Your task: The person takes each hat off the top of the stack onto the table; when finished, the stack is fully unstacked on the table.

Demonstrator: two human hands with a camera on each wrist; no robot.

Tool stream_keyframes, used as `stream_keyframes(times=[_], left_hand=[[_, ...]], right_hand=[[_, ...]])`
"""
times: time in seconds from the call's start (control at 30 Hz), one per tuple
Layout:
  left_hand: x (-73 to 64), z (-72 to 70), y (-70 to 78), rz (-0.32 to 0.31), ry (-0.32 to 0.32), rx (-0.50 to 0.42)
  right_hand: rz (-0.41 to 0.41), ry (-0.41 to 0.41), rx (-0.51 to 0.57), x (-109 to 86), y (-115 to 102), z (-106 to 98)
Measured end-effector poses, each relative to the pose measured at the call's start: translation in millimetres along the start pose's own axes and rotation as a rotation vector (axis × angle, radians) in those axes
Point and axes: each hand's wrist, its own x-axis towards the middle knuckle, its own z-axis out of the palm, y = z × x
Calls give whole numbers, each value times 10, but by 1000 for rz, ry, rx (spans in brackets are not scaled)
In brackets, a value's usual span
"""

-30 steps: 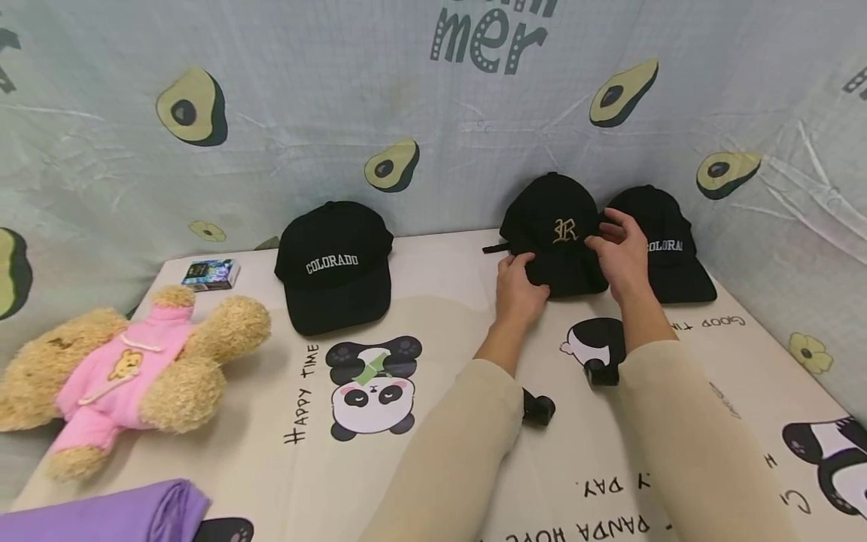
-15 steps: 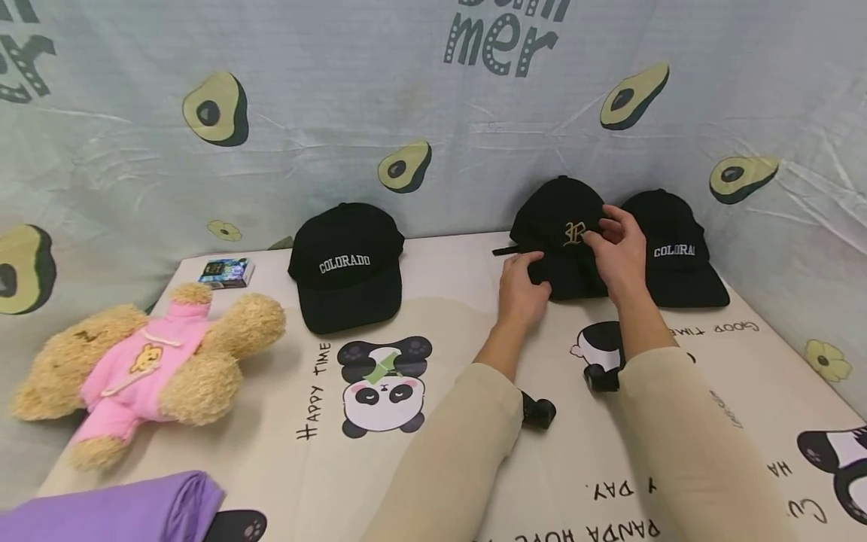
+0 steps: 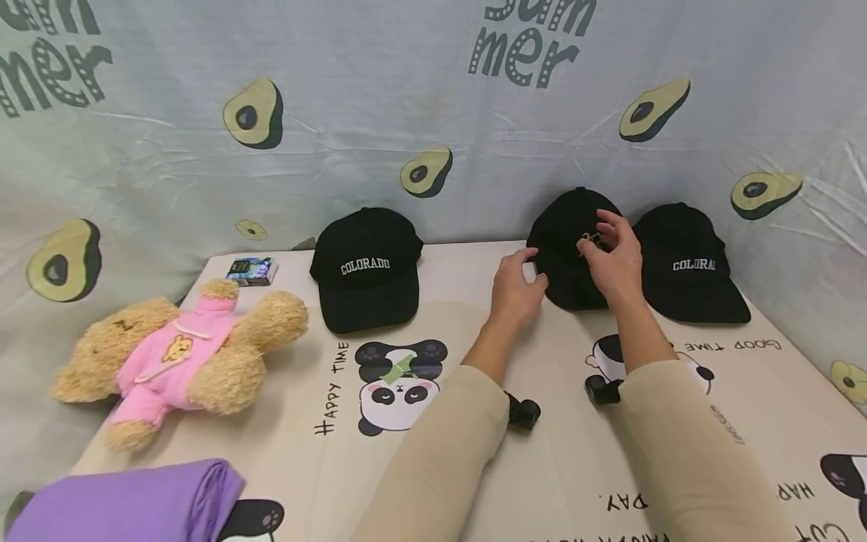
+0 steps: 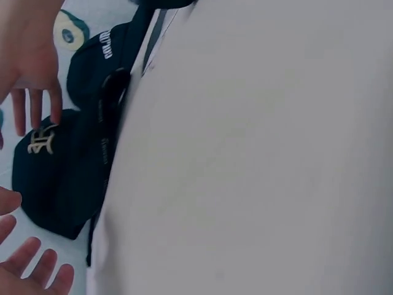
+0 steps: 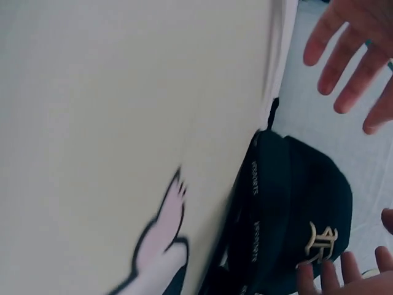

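A black baseball cap (image 3: 567,226) with a gold letter emblem stands against the back sheet. My left hand (image 3: 516,290) is beside its left edge, fingers spread and nothing held; the left wrist view shows those fingers (image 4: 43,267) apart from the cap. In front of the emblem is my right hand (image 3: 615,260), partly covering it, with fingers loosely bent. The right wrist view has the right fingertips (image 5: 328,270) right at the emblem's edge. To the right, a black COLORADO cap (image 3: 694,263) is close alongside, and another COLORADO cap (image 3: 367,267) sits farther left.
A teddy bear (image 3: 186,354) in a pink hoodie lies at the left, with a small colourful box (image 3: 252,271) behind it. Folded purple cloth (image 3: 135,504) is at the front left. An avocado-print sheet (image 3: 339,90) hangs behind the panda-print tabletop (image 3: 467,316).
My left hand has left the emblem cap's brim and moved slightly left of it. My right hand stays by the emblem. The head view has swung left, shifting the scene rightward.
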Motion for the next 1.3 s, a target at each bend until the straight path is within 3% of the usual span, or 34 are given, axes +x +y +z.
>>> stream_keyframes(times=[0.23, 0.4, 0.77, 1.03, 1.3], left_hand=[[-31, -236, -21, 5, 57, -4], [-79, -377, -57, -1, 111, -21], [-188, -673, -179, -52, 178, -55], [-286, -959, -230, -46, 253, -64], [-404, -1179, -236, -66, 289, -117]], right_hand=[[-122, 81, -56, -42, -91, 151], [-183, 68, -58, -66, -161, 270], [-139, -10, -28, -135, -245, 426], [-138, -76, 5, -154, -292, 513], [-123, -135, 17, -195, -354, 683]])
